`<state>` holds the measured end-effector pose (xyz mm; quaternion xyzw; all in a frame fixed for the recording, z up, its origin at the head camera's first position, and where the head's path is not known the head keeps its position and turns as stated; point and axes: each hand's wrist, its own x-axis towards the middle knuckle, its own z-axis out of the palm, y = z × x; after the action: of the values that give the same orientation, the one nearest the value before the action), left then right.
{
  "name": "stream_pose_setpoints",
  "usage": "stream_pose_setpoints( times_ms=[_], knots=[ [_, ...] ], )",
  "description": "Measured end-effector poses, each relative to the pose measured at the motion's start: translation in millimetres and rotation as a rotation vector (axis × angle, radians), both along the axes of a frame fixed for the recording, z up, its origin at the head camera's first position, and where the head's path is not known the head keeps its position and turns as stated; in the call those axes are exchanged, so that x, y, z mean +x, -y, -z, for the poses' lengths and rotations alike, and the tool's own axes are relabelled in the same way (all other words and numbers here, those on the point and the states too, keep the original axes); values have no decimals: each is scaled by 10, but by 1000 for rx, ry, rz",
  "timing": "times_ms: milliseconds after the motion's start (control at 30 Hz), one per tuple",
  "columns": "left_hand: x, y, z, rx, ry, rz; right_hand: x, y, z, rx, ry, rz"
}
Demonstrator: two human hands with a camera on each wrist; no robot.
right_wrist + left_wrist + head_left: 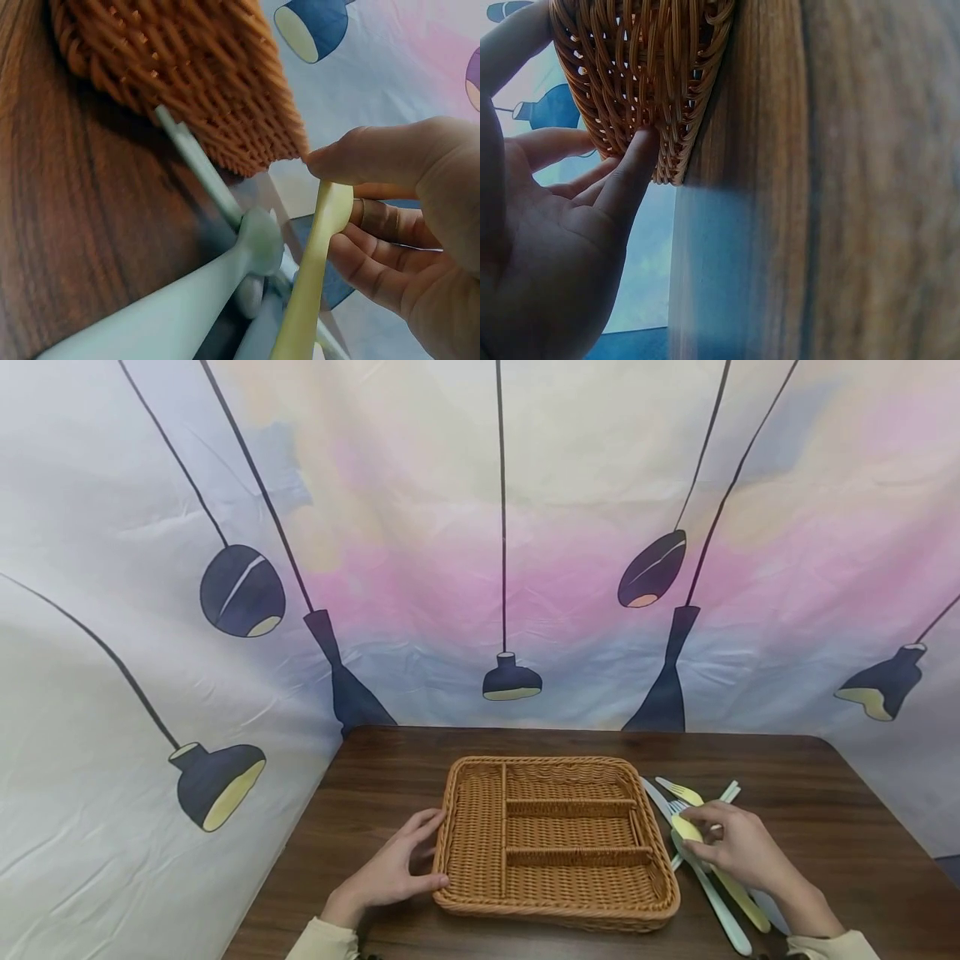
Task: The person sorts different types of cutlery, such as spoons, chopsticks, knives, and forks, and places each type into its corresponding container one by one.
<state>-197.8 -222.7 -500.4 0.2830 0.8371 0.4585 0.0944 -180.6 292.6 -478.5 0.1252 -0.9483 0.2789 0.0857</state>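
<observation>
A brown wicker basket [555, 910] with divided compartments sits on the table. At its left side my left hand [393, 860] rests thumb and fingertips against the outer wall; in the left wrist view, straight fingers [634, 169] touch the weave. Right of the basket, my right hand [742, 843] pinches a yellow spoon [304, 300] by its bowl end between thumb and fingers. Its handle slants down toward the table's near side. Beneath and beside it lies a pale green spoon [262, 240], partly overlapped. My right hand hides part of the cutlery pile.
A yellow fork [678, 790], a knife [656, 795] and pale green chopsticks [730, 792] lie crossed together close to the basket's right wall. The dark wooden table [795, 777] meets a hanging cloth [420, 527] printed with lamps behind and at the sides.
</observation>
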Motion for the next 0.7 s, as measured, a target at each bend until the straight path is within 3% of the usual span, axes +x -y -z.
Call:
stream_pose_setpoints(
  times_ms=[533, 700],
  knots=[
    [-9, 9, 5, 8, 16, 10, -91, 39, -146, -8, -228, -59],
    [-4, 4, 12, 12, 10, 11, -110, 85, -214, -11, -222, -77]
  ],
)
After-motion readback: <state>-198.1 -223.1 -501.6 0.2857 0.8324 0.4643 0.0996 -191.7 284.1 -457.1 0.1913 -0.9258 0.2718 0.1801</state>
